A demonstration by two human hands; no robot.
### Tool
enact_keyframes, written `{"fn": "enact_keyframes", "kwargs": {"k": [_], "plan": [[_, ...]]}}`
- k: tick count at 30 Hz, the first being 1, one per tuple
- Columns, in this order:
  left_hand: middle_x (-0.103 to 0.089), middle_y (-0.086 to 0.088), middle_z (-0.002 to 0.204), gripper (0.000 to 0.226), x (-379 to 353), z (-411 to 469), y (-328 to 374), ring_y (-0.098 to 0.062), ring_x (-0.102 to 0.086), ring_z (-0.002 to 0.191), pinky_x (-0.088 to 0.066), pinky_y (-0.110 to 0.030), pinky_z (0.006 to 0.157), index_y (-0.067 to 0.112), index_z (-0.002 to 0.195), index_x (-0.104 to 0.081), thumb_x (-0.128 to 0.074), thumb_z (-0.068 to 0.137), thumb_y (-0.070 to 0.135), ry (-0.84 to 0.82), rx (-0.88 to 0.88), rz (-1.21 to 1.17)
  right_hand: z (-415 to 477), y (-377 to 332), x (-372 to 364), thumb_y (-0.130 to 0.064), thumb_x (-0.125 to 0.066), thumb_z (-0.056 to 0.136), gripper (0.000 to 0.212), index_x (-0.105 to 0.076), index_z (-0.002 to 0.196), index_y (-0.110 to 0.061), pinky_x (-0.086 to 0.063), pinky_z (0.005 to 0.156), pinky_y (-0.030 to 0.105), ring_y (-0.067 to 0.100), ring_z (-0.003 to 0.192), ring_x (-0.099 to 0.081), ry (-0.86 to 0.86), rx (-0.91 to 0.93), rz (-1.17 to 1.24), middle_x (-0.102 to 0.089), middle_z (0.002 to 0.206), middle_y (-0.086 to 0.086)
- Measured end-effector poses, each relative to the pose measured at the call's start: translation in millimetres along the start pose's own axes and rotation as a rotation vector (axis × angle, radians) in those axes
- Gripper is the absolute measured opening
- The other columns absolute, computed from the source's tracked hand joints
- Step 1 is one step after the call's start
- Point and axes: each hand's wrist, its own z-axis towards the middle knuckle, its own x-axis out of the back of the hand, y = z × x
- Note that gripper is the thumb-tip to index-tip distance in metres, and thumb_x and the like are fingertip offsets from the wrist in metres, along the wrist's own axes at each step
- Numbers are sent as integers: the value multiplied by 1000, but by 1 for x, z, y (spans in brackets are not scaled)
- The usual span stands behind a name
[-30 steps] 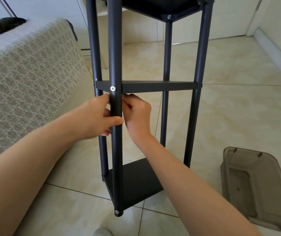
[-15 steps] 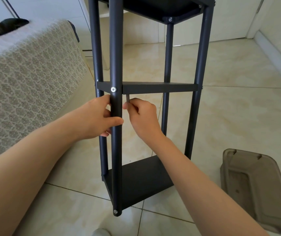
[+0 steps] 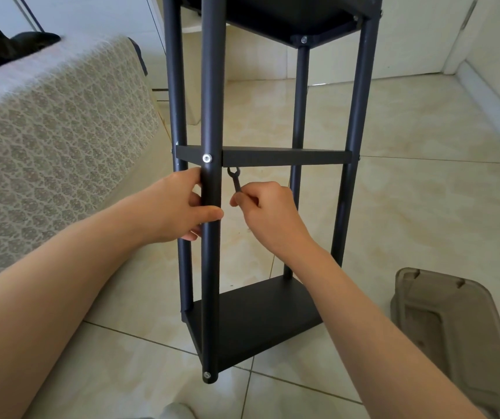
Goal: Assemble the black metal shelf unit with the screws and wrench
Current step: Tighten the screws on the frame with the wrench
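The black metal shelf unit stands upright on the tiled floor, with a bottom shelf, a middle shelf and an upper shelf between four round posts. My left hand grips the near front post just below the middle shelf. A silver screw sits in that post at the middle shelf. My right hand pinches a small dark wrench. The wrench's ring end points up, just under the middle shelf's front edge, right of the post.
A sofa with a patterned cover stands close on the left. A grey-brown plastic tray lies on the floor at the lower right. A white wall and baseboard run along the right. A toe of a shoe shows at the bottom.
My right hand has drawn down and to the right, away from the post, and the wrench has come into view under the middle shelf. My left hand keeps its grip on the post.
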Motion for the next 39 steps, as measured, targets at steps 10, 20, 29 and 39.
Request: {"fn": "enact_keyframes", "kwargs": {"k": [10,20,29,39], "plan": [[-72,-5,94,41,0,1,-1,-9,-73,69,-61,-24,59,18,126,-48,-70,92,20,-8,-11,-21,1,-14,3,-12,-49,100,25,-73,95,-7,-37,60,0,0,58,-50,25,54,-34,-51,66,-17],[-72,-5,95,36,0,0,1,-11,-74,69,-61,-24,59,24,120,-45,-69,92,19,-22,-8,-42,6,-14,-4,-14,-59,97,19,-74,90,-5,-48,65,20,14,67,-59,162,134,-22,-67,73,4],[-69,1,90,36,-1,-1,1,-4,-72,68,-60,-21,56,27,119,-45,-69,92,21,-23,-30,-15,10,-2,-31,-11,-63,93,19,-72,80,-1,-51,68,38,20,66,-63,324,174,99,-68,70,9],[-69,4,94,37,-1,-4,1,-8,-73,69,-63,-26,63,28,122,-48,-69,93,22,-39,-22,-12,20,10,-56,-10,-63,92,16,-70,81,-1,-50,67,23,17,66,-61,510,251,179,-67,72,9]]}}
